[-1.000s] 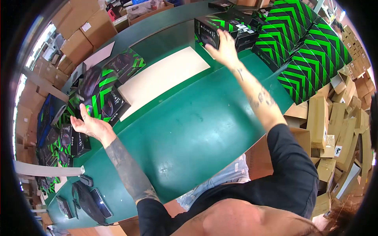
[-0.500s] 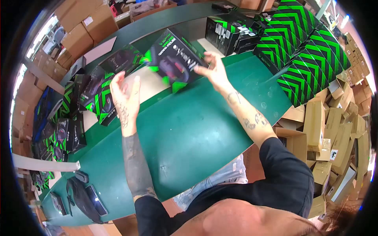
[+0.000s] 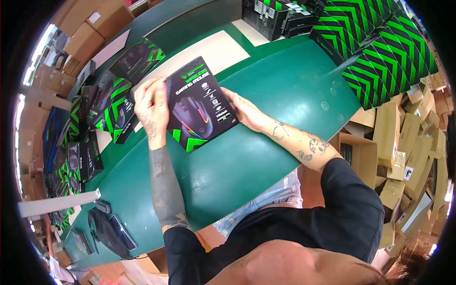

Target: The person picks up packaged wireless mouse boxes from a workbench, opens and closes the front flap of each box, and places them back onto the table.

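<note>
From my remote station I record one black gaming mouse box (image 3: 200, 107) between the two hands, over the green tabletop (image 3: 228, 178), near the pale board (image 3: 213, 50). Its printed face is turned up to the head camera; whether its lower edge touches the tabletop, I cannot tell.

The right hand (image 3: 247, 111) holds the box at its right side, with the fingers partly hidden by the edge. The left hand (image 3: 153, 111) is at the upper left edge, fingers bent; contact is unclear from my view, so I cannot tell whether it grips.

Handling assessment: I judge the carton light and fairly stiff, with flat faces that look smooth and may slip under a loose grasp. Corners and edges would probably dent if squeezed hard. I rate opposite side edges, near mid-height, as the soundest hold, with palms flat and pressure even. Pressing the middle of the printed panel could bow it.
</note>
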Tool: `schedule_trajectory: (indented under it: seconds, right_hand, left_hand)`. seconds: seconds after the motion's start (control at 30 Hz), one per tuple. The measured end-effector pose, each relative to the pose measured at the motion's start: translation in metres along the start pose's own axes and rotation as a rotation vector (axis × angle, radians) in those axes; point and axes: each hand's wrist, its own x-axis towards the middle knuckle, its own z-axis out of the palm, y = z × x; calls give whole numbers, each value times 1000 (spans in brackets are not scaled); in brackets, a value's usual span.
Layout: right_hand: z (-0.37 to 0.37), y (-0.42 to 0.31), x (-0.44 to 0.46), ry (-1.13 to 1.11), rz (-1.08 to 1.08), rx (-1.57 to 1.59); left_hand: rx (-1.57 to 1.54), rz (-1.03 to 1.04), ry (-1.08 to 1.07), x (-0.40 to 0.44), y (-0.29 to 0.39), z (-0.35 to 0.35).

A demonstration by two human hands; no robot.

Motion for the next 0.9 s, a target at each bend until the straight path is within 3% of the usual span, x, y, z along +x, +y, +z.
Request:
schedule_trajectory:
  seconds: [0.03, 0.13, 0.2, 0.27, 0.43, 0.53, 0.57, 0.6, 0.67, 0.73, 0.77, 0.8, 0.9]
  right_hand:
    - [0, -2, 2, -2, -5, 45]
    - [-16, 10, 5, 89, -31, -35]
    - [-8, -5, 2, 137, -29, -229]
    - [-3, -8, 3, 218, 19, -88]
    - [-2, -9, 4, 225, -66, -109]
    - [-5, -7, 5, 217, -47, -75]
    - [-5, -8, 5, 222, -13, -23]
    - [-4, -10, 4, 223, 17, 27]
    - [-5, -12, 5, 226, 113, 132]
    - [6, -28, 4, 281, 99, 183]
    - [-1, -34, 6, 226, 169, 178]
    - [-8, -40, 7, 53, 75, 156]
    - [-26, -59, 9, 271, -113, -73]
  left_hand:
    - [-189, -23, 12, -1, -4, 0]
    - [-923, -397, 168, -1, -9, -7]
    - [-1745, 68, -292, 7, -45, -10]
    - [-1683, 189, -443, 16, -47, -19]
    - [-1643, 268, -471, 19, -26, -16]
    - [-1561, -45, -213, 6, -17, -16]
    - [-1208, -228, 98, 5, 2, -9]
    - [-825, -165, 38, 8, -11, -5]
    - [-567, -331, -59, 2, 4, 0]
    - [-744, -725, -168, 1, 15, -3]
    - [-731, -786, -92, 2, 8, -3]
    - [-630, -832, 67, 5, 3, -3]
    - [-785, -656, 425, 24, -29, -37]
